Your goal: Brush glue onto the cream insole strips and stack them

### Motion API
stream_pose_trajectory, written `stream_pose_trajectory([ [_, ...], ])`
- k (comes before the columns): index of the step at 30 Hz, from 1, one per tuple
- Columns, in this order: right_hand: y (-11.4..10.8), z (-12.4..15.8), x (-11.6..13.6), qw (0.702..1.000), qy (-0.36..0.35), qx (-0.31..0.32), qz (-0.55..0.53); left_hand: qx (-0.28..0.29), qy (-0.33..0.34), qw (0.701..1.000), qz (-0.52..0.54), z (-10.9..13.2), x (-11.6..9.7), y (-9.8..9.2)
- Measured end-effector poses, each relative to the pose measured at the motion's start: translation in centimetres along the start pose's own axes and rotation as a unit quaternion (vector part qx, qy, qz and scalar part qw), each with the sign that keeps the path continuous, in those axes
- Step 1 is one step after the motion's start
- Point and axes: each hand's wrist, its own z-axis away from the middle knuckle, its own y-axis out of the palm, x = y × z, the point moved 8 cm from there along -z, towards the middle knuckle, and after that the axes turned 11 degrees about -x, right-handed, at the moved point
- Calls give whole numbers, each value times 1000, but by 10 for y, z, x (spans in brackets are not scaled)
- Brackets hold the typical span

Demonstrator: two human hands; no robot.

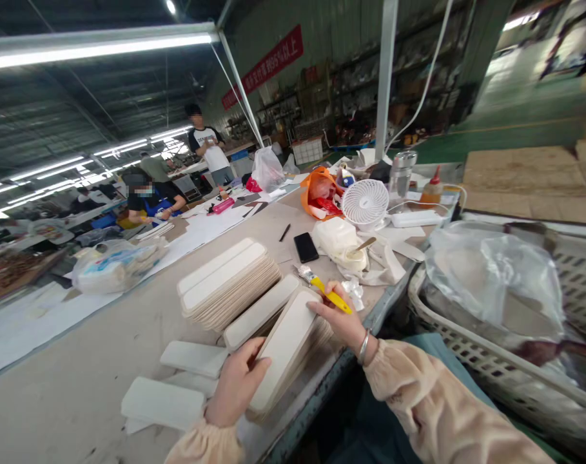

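Note:
My left hand (235, 385) grips the near end of a stack of long cream-coloured flat pieces (287, 345) at the table's front edge. My right hand (338, 314) rests on the far end of the same stack, fingers closed around a yellow-handled brush (324, 290) whose bristles point away from me. A second, taller stack of the same pieces (227, 283) lies just beyond, with one loose piece (258, 310) leaning between the two stacks. Two single pieces (195, 356) (162, 403) lie flat to the left of my left hand.
A black phone (305, 247), a pen (284, 232), a small white fan (365, 203), a white tub with a stick (355, 254) and an orange bag (319, 192) stand farther back. A white basket with plastic bag (490, 322) sits right. Other people work at the far left.

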Motion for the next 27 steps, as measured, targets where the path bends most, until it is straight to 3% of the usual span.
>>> stream_pose_trajectory([
  [9,-5,-2,5,999,-22,19,15,62,-83,990,92,36,-17,28],
  [15,-12,-3,7,998,-35,9,57,36,-124,982,135,48,-18,45],
  [22,-16,-3,11,992,-61,7,111,10,-153,974,164,50,-4,58],
  [27,-16,-4,11,991,-65,7,114,23,-153,969,191,51,-2,64],
])
